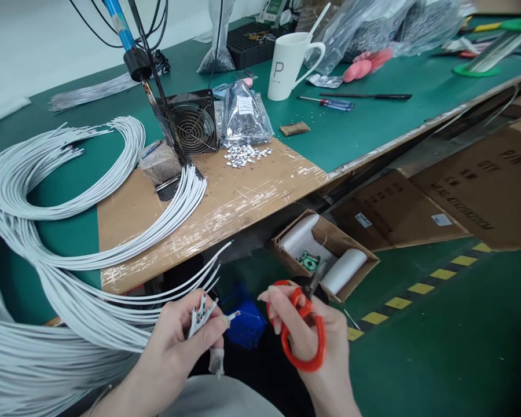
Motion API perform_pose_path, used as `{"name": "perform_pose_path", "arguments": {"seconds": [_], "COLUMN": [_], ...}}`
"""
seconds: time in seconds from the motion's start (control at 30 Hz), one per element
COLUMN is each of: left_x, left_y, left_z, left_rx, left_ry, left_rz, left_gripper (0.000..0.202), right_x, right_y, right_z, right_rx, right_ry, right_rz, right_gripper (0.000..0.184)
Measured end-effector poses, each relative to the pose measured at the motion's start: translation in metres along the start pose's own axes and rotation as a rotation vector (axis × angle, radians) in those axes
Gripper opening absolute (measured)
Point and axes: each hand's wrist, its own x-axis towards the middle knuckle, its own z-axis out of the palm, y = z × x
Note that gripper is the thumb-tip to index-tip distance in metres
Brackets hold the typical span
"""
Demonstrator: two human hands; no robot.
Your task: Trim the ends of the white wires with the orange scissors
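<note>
The white cables (80, 298) were slender, round and smooth-jacketed, and were gathered in large curved bundles at the left of the workbench. A small bunch of their ends was located in the left hand (186, 339), in front of the wearer's body; dark inner wires showed at the tips, and one end projected past the thumb toward the right. The left hand was closed on this bunch, thumb pressed across it, and one finger bore a whitish wrap (216, 362). The right hand (319, 333) was closed around the orange handles of the scissors (304, 308), with the dark blades directed upward, apart from the cable ends. The workbench had a green surface (295, 139), partly covered by a scuffed brown board (243, 197). A black fan (194, 124) and a pile of small white parts (246, 155) were positioned on the board, with a white mug (286, 66) farther back. Below, a yellow-and-black stripe (398, 302) crossed the green floor (451, 347) near an open carton (353, 278) containing white rolls. The cable bundles were cut off at the left edge of the view. The blue container (245, 330) beneath the hands was dim and partly obscured. Whether the scissor blades were fully together could not be determined.
</note>
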Motion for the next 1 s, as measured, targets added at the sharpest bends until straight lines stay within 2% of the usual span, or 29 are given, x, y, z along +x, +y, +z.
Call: {"name": "perform_pose_path", "arguments": {"seconds": [0.17,0.23,0.27,0.4,0.47,0.57,0.7,0.9,1.0], "left_x": [0.002,0.001,0.001,0.000,0.000,0.001,0.004,0.005,0.004], "left_y": [0.000,0.001,0.001,0.003,0.006,0.010,0.016,0.018,0.016], "left_z": [-0.002,-0.002,-0.003,-0.005,-0.006,-0.005,-0.003,-0.003,-0.001], "left_rx": [0.004,-0.025,-0.045,-0.107,-0.158,-0.253,-0.261,-0.280,-0.299], "left_ry": [-0.016,-0.042,-0.059,-0.119,-0.112,-0.039,-0.001,0.031,0.029], "left_rz": [0.001,-0.052,-0.073,-0.073,-0.092,-0.115,-0.089,-0.101,-0.048], "left_gripper": [0.039,0.040,0.040,0.042,0.043,0.043,0.042,0.038,0.037], "right_x": [-0.006,-0.006,-0.006,0.000,0.007,0.016,0.009,-0.011,-0.013], "right_y": [0.006,0.005,0.005,0.006,0.009,0.013,0.012,0.012,0.017], "right_z": [0.008,0.013,0.016,0.027,0.029,0.024,0.007,-0.003,-0.004], "right_rx": [0.137,0.180,0.212,0.380,0.426,0.423,0.109,-0.387,-0.514], "right_ry": [-0.297,-0.357,-0.369,-0.350,-0.269,-0.132,-0.193,-0.341,-0.335], "right_rz": [-0.058,-0.034,0.001,0.153,0.163,0.141,0.037,-0.308,-0.467], "right_gripper": [0.010,0.002,0.005,0.033,0.047,0.053,0.047,0.047,0.047]}}
